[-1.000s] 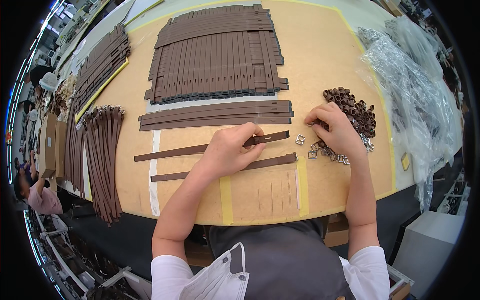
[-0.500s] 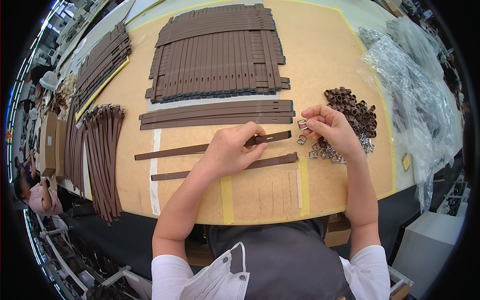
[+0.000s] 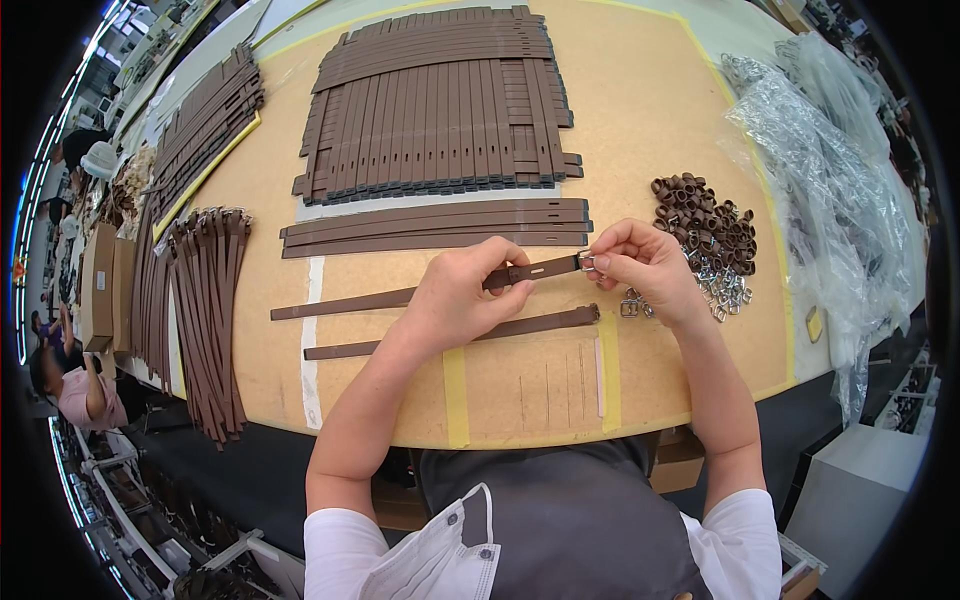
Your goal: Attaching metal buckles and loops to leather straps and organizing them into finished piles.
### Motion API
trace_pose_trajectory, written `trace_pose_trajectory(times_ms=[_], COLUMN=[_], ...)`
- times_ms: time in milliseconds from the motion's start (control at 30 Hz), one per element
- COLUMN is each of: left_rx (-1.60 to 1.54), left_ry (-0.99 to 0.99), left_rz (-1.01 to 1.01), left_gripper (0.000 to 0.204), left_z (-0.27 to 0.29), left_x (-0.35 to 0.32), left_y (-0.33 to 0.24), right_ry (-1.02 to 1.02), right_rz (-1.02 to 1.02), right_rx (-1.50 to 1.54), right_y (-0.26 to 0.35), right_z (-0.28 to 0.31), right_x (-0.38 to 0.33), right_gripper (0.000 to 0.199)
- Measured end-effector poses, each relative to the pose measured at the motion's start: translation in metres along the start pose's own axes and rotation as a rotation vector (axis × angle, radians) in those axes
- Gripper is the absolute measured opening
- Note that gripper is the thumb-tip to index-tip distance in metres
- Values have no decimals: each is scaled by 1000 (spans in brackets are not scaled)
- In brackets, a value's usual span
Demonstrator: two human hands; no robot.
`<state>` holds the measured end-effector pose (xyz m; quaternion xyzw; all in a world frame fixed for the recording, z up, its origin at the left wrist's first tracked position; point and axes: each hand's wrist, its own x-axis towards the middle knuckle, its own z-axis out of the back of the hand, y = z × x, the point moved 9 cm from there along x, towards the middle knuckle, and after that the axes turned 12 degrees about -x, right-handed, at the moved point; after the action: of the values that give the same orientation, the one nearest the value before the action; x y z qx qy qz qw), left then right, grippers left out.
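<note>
My left hand [image 3: 470,290] is closed on a brown strap [image 3: 345,304] near its right end, where a dark loop sits round it at the fingertips. A slot shows in the strap just right of those fingers. Pinched between the thumb and fingers of my right hand [image 3: 648,272] is a small silver buckle [image 3: 587,262], which meets the strap's dark end. Whether the strap passes through the buckle cannot be made out. Nearer to me lies a second brown strap [image 3: 540,324], partly under my left hand, with a loop at its right end.
Loose silver buckles [image 3: 728,292] and a heap of brown loops [image 3: 705,220] lie right of my right hand. Flat straps [image 3: 430,225] and a large strap stack [image 3: 430,120] lie beyond. Bundled straps [image 3: 208,320] hang at left; clear plastic [image 3: 820,170] covers the right side.
My right hand has moved left and slightly down, bringing the buckle to the strap's end. My left hand has stayed nearly in place, still gripping the strap.
</note>
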<state>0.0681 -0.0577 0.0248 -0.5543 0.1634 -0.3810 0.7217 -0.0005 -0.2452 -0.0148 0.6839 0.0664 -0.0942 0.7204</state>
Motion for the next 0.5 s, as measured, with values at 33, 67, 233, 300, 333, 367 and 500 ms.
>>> trace_pose_trajectory(times_ms=[33, 67, 233, 300, 333, 367, 500], left_rx=[-13, -24, -22, -26, -29, -33, -27], left_ry=[-3, -13, -31, -24, -21, -18, -14], left_rz=[13, 12, 3, 18, 25, 28, 21], left_gripper=[18, 18, 18, 17, 17, 17, 17], left_z=[0, 1, 4, 3, 3, 2, 1], left_x=[0, 1, 0, 0, 0, 0, 0], left_y=[1, 0, 2, 2, 2, 3, 1], right_ry=[-29, -59, -61, -71, -74, -77, -62], right_rz=[20, 40, 15, 36, 49, 62, 19], right_rx=[-9, -19, 0, -6, -12, -18, -23], right_y=[1, 2, -1, 1, 2, 4, 2], right_z=[2, 5, 5, 2, 1, -1, -3], right_x=[0, -1, 0, -1, -1, -2, -2], right_gripper=[11, 11, 16, 18, 18, 18, 21])
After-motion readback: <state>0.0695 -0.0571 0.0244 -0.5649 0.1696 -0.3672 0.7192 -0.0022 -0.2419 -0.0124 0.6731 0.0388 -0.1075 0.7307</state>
